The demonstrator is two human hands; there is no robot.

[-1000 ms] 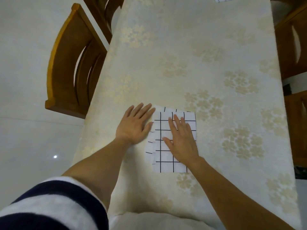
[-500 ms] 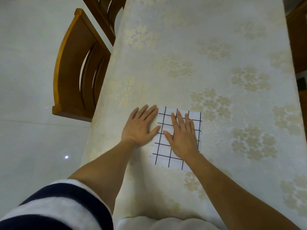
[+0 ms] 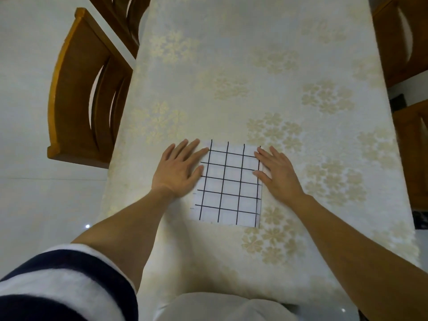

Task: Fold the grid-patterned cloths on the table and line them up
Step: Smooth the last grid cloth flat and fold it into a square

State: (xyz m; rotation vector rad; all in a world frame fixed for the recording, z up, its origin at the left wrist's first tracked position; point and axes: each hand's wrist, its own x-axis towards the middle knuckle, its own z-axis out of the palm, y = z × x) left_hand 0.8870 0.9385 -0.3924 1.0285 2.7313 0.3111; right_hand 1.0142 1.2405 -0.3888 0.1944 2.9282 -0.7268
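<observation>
A folded white cloth with a black grid [image 3: 228, 185] lies flat on the table [image 3: 243, 77], near its front edge and a little left of centre. My left hand [image 3: 179, 169] rests flat on the tablecloth against the cloth's left edge, fingers straight, the fingertips and thumb touching the cloth. My right hand [image 3: 276, 173] lies flat along the cloth's right edge, fingers straight, with the thumb and first fingertips on the cloth. Neither hand holds anything.
The table wears a cream tablecloth with pale gold flowers. A wooden chair [image 3: 85, 93] stands at the table's left side, another [image 3: 120, 17] behind it. More wooden chairs [image 3: 403, 40] stand along the right edge. Pale floor lies to the left.
My right hand has slid off the middle of the cloth to its right edge. The left hand stays at the left edge. The cloth now lies smooth and square.
</observation>
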